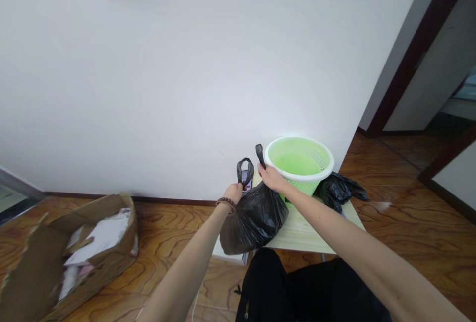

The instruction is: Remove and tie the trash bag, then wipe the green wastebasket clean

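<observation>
A full-looking black plastic bag (256,218) hangs between my hands at the left end of a small table (303,235). My left hand (234,194), with a beaded bracelet at the wrist, is closed round one handle, whose loop stands up above the fingers. The other handle is gripped in my right hand (272,178), its end sticking up past the fist. What the bag contains is hidden. Close beside my right hand stands a light green plastic basket (300,163) with a white rim, and nothing shows inside it. Behind the bag, a phone-like item (246,178) is partly covered.
Another black plastic bag (336,190), knotted or bunched, lies on the table right of the basket. On the wooden floor at left sits an open cardboard box (111,257) with papers. A white wall (186,74) rises behind the table; a doorway is at right.
</observation>
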Demonstrator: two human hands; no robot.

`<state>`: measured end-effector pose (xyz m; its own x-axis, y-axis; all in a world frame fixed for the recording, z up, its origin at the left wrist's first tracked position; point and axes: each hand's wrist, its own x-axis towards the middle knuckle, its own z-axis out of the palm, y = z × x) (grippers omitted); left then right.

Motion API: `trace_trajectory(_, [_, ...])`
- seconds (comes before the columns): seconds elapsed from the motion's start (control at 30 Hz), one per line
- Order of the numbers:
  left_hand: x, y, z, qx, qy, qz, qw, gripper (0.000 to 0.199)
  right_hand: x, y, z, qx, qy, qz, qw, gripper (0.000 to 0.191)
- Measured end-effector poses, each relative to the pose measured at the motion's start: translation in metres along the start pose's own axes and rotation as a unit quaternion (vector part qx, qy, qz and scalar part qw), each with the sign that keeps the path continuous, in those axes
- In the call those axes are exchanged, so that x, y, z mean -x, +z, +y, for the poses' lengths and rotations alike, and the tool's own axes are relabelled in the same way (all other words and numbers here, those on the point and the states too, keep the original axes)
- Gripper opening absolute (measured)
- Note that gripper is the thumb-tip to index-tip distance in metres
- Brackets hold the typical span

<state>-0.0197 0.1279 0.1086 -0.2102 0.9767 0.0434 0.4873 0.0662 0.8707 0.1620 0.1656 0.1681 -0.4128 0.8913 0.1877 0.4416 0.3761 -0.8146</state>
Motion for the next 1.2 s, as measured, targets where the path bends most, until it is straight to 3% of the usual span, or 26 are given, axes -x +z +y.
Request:
trace_trajectory(0.1, [0.003, 0.003, 0.003, -0.042, 0.031, -0.002, 0.999, 0.028, -0.002, -0.007, -0.001, 0.139, -0.099, 0.033, 0.985, 0.033])
trace_trajectory(0.23, [0.010, 0.008, 0.015, -0.047, 0.104, -0.070, 0.991, 0.025, -0.004, -0.007, -0.002, 0.183, -0.144, -0.004, 0.972, 0.031])
trace_trajectory(0.43, [0.020, 0.006, 0.037, 0.067, 0.086, -0.202, 0.973, 0.015, -0.004, 0.003, -0.011, 0.101, -0.049, -0.057, 0.992, 0.038])
trace_trajectory(0.53, [0.024, 0.007, 0.044, 0.069, 0.089, -0.243, 0.963, 0.026, -0.003, 0.005, -0.018, 0.059, -0.025, -0.097, 0.993, 0.046])
trace_trajectory(0.7, [0.028, 0.014, 0.041, 0.015, 0.105, -0.194, 0.975, 0.036, -0.005, 0.001, -0.026, 0.079, -0.022, -0.118, 0.990, 0.046])
trace_trajectory(0.9, [0.029, 0.014, 0.032, 0.103, 0.076, -0.200, 0.971, 0.034, -0.013, -0.008, -0.014, 0.047, -0.033, -0.155, 0.986, 0.050])
trace_trajectory(1.0, [0.028, 0.014, 0.030, 0.103, 0.100, -0.177, 0.974, 0.035, -0.016, -0.009, -0.008, 0.011, -0.042, -0.171, 0.984, 0.053])
trace_trajectory(1.13, [0.026, 0.016, 0.028, 0.135, 0.118, -0.123, 0.976, 0.054, -0.018, -0.011, -0.009, 0.006, -0.055, -0.135, 0.989, 0.051])
trace_trajectory(1.2, [0.025, 0.016, 0.025, 0.149, 0.102, -0.128, 0.975, 0.054, -0.018, -0.013, -0.011, 0.028, -0.066, -0.111, 0.991, 0.049])
